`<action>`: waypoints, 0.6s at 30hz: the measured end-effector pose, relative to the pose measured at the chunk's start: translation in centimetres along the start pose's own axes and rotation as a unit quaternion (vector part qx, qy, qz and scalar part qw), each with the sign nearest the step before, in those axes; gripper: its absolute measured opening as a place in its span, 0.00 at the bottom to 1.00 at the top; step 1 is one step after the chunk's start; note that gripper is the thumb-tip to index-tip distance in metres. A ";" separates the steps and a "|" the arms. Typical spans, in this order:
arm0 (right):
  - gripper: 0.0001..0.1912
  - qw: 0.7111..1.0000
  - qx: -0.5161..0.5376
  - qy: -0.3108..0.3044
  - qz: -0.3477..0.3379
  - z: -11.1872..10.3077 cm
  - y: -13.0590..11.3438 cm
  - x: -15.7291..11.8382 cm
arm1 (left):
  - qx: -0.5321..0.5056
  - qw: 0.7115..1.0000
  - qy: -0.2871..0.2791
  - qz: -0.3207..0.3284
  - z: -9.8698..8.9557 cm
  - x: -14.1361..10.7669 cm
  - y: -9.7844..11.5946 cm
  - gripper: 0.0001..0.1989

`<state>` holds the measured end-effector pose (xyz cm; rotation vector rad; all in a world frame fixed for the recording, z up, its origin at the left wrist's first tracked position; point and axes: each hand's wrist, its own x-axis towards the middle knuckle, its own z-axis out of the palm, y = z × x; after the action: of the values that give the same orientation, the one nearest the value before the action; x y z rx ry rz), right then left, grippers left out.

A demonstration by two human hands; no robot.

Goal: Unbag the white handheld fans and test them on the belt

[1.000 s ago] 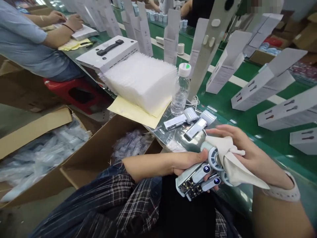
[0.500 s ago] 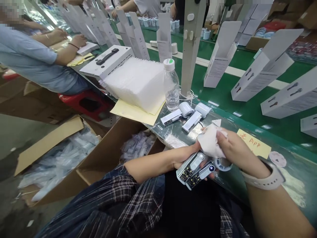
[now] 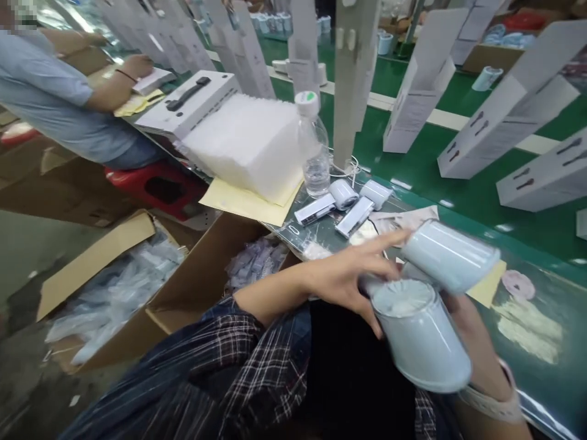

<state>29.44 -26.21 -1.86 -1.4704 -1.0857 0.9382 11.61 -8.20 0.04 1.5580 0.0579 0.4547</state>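
Two light-blue devices with cylinder-shaped heads, a lower one [image 3: 424,342] and an upper one [image 3: 452,255], are held tilted close in front of my body. My right hand [image 3: 470,327] grips them from behind and is largely hidden by the heads. At their left side is my left hand [image 3: 346,275], thumb and fingers spread apart; its fingertips are close to the devices, and I cannot tell whether they touch. Two similar devices, a left one [image 3: 321,208] and a right one [image 3: 360,214], lie on the bench. A whitish cloth or sheet [image 3: 413,219] lies behind my hands.
A water bottle [image 3: 316,156] stands beside a white foam stack [image 3: 257,140] on yellow paper. Open white boxes [image 3: 413,98] stand on the green belt [image 3: 367,146]. Below left, cardboard boxes [image 3: 183,281] hold plastic bags. A co-worker [image 3: 68,98] sits at far left.
The devices were in my left hand with their circuit-board handles showing; now my right hand holds them, heads towards me. The white cloth has left my right hand. My left fingers have spread.
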 end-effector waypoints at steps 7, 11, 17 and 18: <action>0.19 0.971 0.148 0.179 0.051 -1.5 0.0 -1.9 | -0.325 0.931 0.153 -0.061 2.8 1.9 -3.7 0.32; 0.14 0.961 0.210 0.174 0.046 -1.2 0.5 -2.5 | -0.347 0.929 0.076 -0.101 5.5 1.8 -3.3 0.32; 0.13 0.978 0.169 0.116 0.028 -1.6 1.3 -3.3 | -0.286 0.952 0.022 -0.110 5.2 1.5 -3.2 0.28; 0.13 0.980 0.160 0.117 0.022 -1.5 1.4 -3.2 | -0.274 0.955 0.030 -0.108 5.0 1.5 -3.2 0.28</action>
<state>30.17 -29.76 -2.94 -1.3016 -0.6970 0.8990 15.36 -12.31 -2.50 0.9778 0.1353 0.3098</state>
